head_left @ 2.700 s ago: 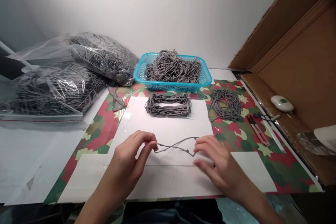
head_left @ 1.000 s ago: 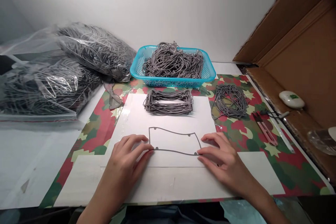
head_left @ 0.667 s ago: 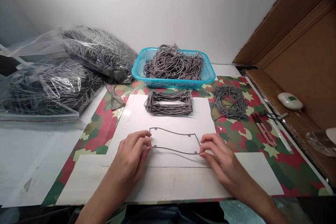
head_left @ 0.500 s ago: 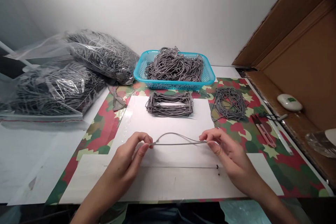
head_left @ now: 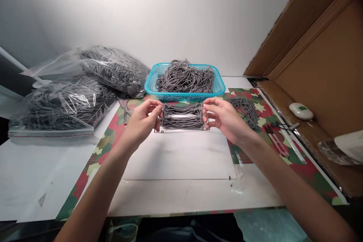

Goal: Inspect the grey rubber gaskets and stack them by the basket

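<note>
A thin grey cord frame (head_left: 162, 132) is held at the far part of the white paper (head_left: 181, 159), over a layered stack of grey frames (head_left: 183, 123); its near side shows as a fine line just near of the stack. The left hand (head_left: 147, 115) grips its left end, thumb and fingers pinched together, and the right hand (head_left: 222, 117) pinches its right end the same way. Whether the fingertips also touch the stack cannot be told.

Nearer, the paper stretches broadly between the two forearms down to a straight dark line, giving room toward the person; two small black specks (head_left: 230, 181) sit by that line's right end. Beyond the stack the margin is narrow: the blue basket (head_left: 185, 97), heaped with grey cords (head_left: 185, 79), stands just past it, against the wall (head_left: 181, 19).

On the right, a loose grey heap (head_left: 246, 109) lies close to the right hand and is partly hidden by it. Farther right are pink-handled snips (head_left: 276, 141) and a white stick (head_left: 295, 147), near the patterned sheet's right edge. To the left, two clear bags (head_left: 58, 106) of grey cords crowd the far side, reaching nearly to the basket's left corner.
</note>
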`<action>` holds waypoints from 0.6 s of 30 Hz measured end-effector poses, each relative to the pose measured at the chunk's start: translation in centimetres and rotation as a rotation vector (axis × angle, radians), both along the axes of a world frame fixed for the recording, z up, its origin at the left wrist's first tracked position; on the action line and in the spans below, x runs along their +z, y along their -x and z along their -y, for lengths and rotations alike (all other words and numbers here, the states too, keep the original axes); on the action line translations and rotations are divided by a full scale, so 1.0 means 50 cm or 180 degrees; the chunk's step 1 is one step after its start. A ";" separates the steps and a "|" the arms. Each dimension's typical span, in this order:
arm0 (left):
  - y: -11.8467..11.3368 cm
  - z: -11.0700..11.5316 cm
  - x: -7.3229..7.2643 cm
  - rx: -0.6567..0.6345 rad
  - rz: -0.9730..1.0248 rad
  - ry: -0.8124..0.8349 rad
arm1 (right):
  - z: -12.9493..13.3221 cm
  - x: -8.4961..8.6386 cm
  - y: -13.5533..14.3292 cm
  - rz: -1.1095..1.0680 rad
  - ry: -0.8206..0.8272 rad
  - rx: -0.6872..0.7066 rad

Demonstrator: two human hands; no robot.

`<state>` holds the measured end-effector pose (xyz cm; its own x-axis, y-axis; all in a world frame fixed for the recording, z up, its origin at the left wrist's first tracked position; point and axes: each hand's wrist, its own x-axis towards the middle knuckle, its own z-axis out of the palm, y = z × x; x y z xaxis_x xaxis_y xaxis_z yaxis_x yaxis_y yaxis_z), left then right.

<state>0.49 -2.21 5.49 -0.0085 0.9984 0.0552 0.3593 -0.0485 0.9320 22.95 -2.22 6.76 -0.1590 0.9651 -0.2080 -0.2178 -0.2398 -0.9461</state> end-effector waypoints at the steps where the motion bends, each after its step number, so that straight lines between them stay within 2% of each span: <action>1: -0.002 -0.018 -0.002 0.0005 -0.0134 -0.0030 | -0.014 0.001 0.003 -0.0029 0.0050 -0.0071; 6: -0.007 -0.085 -0.031 0.0283 -0.0857 -0.0249 | -0.065 -0.015 0.019 0.0053 0.0041 -0.0402; 10: -0.012 -0.090 -0.044 0.0459 -0.1654 -0.0484 | -0.076 -0.036 0.023 0.0362 -0.0141 -0.0642; 14: -0.017 -0.073 -0.047 0.0410 -0.2323 -0.0679 | -0.051 -0.058 0.007 0.0979 -0.0716 -0.1030; 18: -0.016 -0.060 -0.047 0.0400 -0.2675 -0.0865 | 0.006 -0.081 -0.039 0.1828 -0.1388 -0.1213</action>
<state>1.28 0.77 3.13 0.0328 0.9443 0.3274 0.9364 -0.1436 0.3202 24.89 -2.51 2.70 0.2137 0.9444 0.2499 0.3374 0.1687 -0.9261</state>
